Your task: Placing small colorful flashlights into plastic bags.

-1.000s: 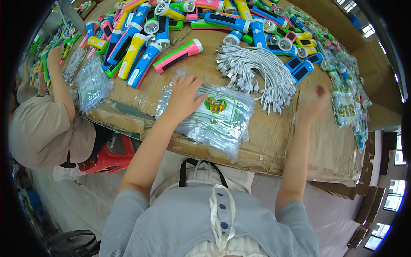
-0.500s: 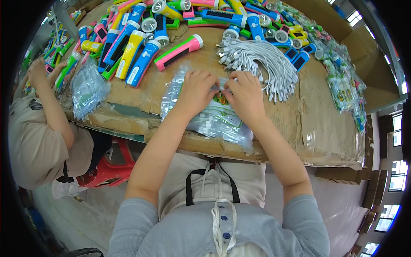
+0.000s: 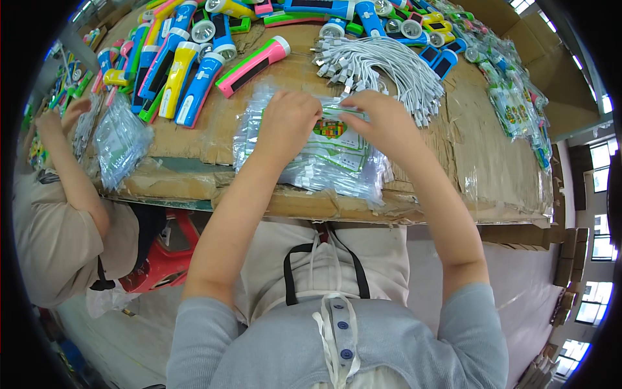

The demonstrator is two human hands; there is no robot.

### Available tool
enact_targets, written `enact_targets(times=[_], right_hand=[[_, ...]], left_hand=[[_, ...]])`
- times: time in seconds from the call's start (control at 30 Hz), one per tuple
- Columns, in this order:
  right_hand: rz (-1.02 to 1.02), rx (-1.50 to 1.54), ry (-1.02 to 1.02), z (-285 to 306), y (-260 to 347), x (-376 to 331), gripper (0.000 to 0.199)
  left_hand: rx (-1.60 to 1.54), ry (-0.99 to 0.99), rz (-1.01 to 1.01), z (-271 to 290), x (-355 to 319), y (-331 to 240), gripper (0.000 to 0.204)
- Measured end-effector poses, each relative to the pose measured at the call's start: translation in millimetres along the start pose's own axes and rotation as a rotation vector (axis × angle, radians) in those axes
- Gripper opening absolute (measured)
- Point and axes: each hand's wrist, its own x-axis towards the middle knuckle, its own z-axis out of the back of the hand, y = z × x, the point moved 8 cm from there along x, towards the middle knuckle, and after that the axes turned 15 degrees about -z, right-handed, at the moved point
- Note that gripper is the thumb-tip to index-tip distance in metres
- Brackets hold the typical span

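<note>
1. At the far left, a co-worker's hand (image 3: 57, 120) rests among glossy clear packets (image 3: 120, 139) heaped near the table's edge.
2. Next come smooth plastic torches (image 3: 175, 65) in blue, yellow, green and pink, lying in a loose row on the worn cardboard tabletop (image 3: 479, 162).
3. The left hand (image 3: 288, 123) has its fingers curled down onto the top of a stack of thin, crinkly clear bags (image 3: 324, 168), pinching the upper edge.
4. The stack lies flat at the table's near edge, straight before the person; the top bag shows a card with a green printed patch.
5. The right hand (image 3: 382, 123) meets the left, its fingers closed on the same top bag.
6. Just beyond lies a fan of white cables (image 3: 389, 68), matte and cord-like.
7. At the far right, flat printed packets (image 3: 515, 107) line the edge.
</note>
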Motion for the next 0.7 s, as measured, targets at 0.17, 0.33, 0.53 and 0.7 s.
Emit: enact_targets(times=[0.17, 0.33, 0.53, 0.7], right_hand=[[-0.089, -0.137, 0.172, -32, 3, 21, 0.017], [-0.039, -0.087, 0.332, -47, -1, 24, 0.018], [-0.106, -0.225, 0.409, -48, 10, 24, 0.017], [0.011, -0.069, 0.159, -53, -3, 24, 0.012]], left_hand=[[0.008, -0.024, -0.009, 2, -5, -4, 0.016], [0.000, -0.002, -0.018, 1, -3, -6, 0.016], [0.076, 0.000, -0.121, 1, 0, -11, 0.011], [0.076, 0.055, -0.067, -2, 2, -9, 0.014]])
